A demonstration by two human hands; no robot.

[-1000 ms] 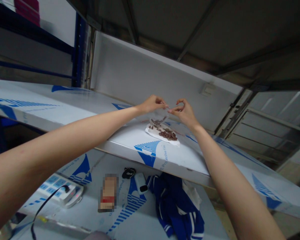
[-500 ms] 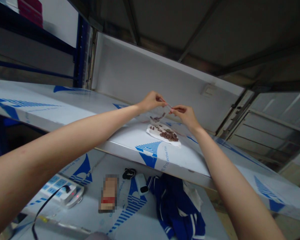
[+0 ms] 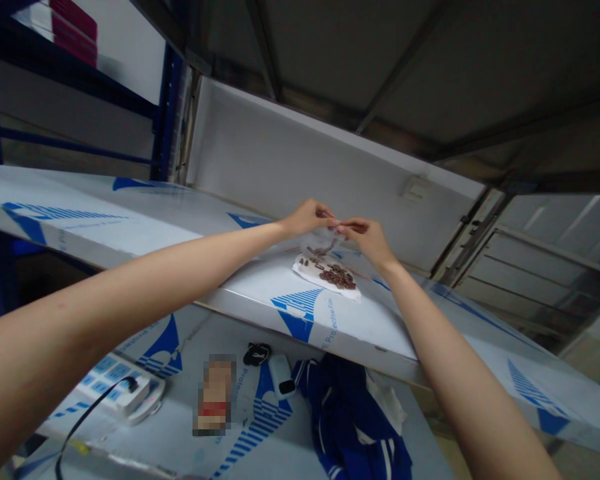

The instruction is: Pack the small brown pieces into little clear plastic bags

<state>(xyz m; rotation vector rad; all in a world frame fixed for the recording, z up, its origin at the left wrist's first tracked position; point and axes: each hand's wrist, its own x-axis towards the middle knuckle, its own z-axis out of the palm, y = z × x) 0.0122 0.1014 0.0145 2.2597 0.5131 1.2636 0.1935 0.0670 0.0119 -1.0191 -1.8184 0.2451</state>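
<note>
Both hands pinch the top edge of a small clear plastic bag (image 3: 324, 244), with several dark brown pieces lying at its bottom. My left hand (image 3: 311, 217) has its fingertips closed on the left part of that edge. From the other side, my right hand (image 3: 366, 236) grips it between thumb and fingers, and the fingertips of the two hands nearly touch. Right below the bag, a white paper sheet (image 3: 307, 272) lies on the upper shelf with a heap of small brown pieces (image 3: 338, 277) on it. What these pieces are is too small to make out.
The film-covered upper shelf (image 3: 250, 303) crosses the view. On the lower surface lie a power strip (image 3: 125, 387) with a black cord, a blurred-out flat object (image 3: 215, 395), a black coiled item (image 3: 257, 354), a pale device (image 3: 281, 375) and a blue garment (image 3: 353, 413).
My hands have come closer together along the bag's top edge and sunk slightly. The bag hangs a little lower over the paper. The camera view has shifted slightly.
</note>
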